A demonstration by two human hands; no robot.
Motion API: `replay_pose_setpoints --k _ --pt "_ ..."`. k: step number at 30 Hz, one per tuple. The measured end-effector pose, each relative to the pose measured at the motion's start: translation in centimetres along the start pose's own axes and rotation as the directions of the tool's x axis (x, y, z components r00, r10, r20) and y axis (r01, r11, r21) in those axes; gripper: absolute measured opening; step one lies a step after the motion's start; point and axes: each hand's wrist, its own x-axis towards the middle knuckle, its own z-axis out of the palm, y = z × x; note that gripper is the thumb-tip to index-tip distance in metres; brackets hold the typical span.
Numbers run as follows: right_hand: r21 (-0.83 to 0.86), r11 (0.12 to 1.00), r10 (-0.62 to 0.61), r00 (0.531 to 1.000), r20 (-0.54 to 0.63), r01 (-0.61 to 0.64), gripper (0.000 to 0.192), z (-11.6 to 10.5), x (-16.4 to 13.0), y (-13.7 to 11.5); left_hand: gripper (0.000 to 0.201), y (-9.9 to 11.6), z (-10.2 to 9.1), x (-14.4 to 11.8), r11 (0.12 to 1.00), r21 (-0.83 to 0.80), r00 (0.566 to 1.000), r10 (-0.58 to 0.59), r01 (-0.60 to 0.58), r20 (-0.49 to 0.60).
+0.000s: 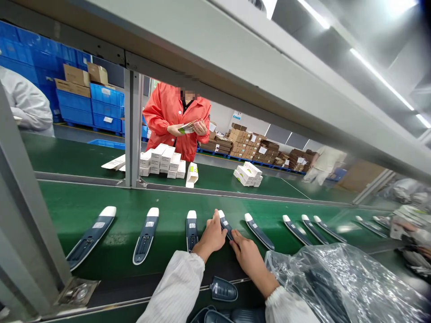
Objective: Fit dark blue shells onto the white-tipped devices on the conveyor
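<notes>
Both of my hands rest on one dark blue handheld device with a white tip (223,221) lying on the green conveyor belt (84,204). My left hand (212,235) covers its left side, fingers bent over it. My right hand (247,255) touches its lower end from the right. Several identical devices lie in a row on the belt, such as one (191,229) just left of my hands and one (258,231) just right. More dark device parts (222,289) sit near me below my wrists.
A clear plastic bag (340,282) holding dark parts lies at my right. A grey metal frame post (133,130) and rail cross the view. White boxes (163,161) are stacked on the far belt, where a person in a red coat (175,119) holds leaflets. Other workers stand at left and right.
</notes>
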Motion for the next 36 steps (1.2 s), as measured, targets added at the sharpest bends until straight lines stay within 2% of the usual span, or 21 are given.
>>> replay_pose_setpoints --k 2,4,6,8,11,13,16,18,21,24,28,30,33,36 --pt "0.015 0.999 0.031 0.999 -0.031 -0.031 0.045 -0.9 -0.8 -0.4 0.081 0.6 -1.0 0.1 0.999 -0.004 0.999 0.039 -0.039 -0.032" --pt "0.067 0.997 0.028 0.999 -0.034 -0.025 0.046 -2.0 -2.2 -1.5 0.075 1.1 -3.0 0.2 0.996 0.009 0.99 0.092 -0.092 -0.111" --pt "0.141 0.989 -0.059 0.997 0.049 0.052 0.042 -2.9 -4.0 -2.8 0.063 1.2 -5.5 0.3 0.993 0.042 0.974 0.115 -0.109 -0.197" --pt "0.194 0.97 -0.174 0.973 0.151 0.143 0.034 -3.5 -5.5 -4.0 0.057 0.8 -7.6 0.3 0.994 0.099 0.969 0.069 -0.047 -0.236" --pt "0.259 0.95 -0.214 0.967 0.139 0.173 0.019 -3.6 -5.9 -4.9 0.056 -0.8 -8.7 0.1 0.972 0.198 0.983 -0.092 0.123 -0.158" --pt "0.314 0.94 -0.169 0.982 0.087 0.134 0.017 -3.3 -5.2 -4.8 0.051 -1.8 -8.3 0.0 0.954 0.254 0.986 -0.145 0.161 -0.08" --pt "0.352 0.93 -0.112 0.994 -0.008 0.108 0.019 -2.4 -3.3 -4.2 0.034 -2.4 -7.2 0.0 0.95 0.283 0.992 -0.12 0.129 -0.048" --pt "0.313 0.941 -0.097 0.989 -0.114 0.129 0.029 -1.8 -2.0 -3.7 0.027 -2.3 -6.9 0.0 0.956 0.27 0.993 -0.106 0.118 -0.06" --pt "0.158 0.974 -0.122 0.965 -0.232 0.161 0.043 -0.6 -0.6 -3.0 0.024 -2.1 -6.5 0.3 0.964 0.239 0.992 -0.106 0.119 -0.067" --pt "0.046 0.968 -0.232 0.946 -0.226 0.248 0.044 0.4 -0.5 -2.8 0.026 -2.2 -5.9 0.5 0.966 0.229 0.991 -0.098 0.117 -0.091" --pt "0.119 0.921 -0.35 0.922 -0.163 0.37 0.037 0.9 -2.0 -3.1 0.033 -2.7 -4.2 0.7 0.972 0.217 0.988 -0.064 0.093 -0.139" --pt "0.186 0.915 -0.337 0.932 -0.136 0.358 0.038 0.9 -2.7 -3.4 0.04 -2.8 -3.3 0.7 0.978 0.189 0.986 -0.064 0.093 -0.156" --pt "0.255 0.932 -0.229 0.965 -0.128 0.256 0.041 0.9 -2.9 -3.7 0.055 -2.8 -2.3 0.7 0.982 0.159 0.984 -0.075 0.101 -0.163" --pt "0.279 0.946 -0.135 0.983 -0.123 0.165 0.045 1.1 -2.4 -3.8 0.056 -2.4 -1.7 1.1 0.981 0.166 0.988 -0.08 0.102 -0.134"
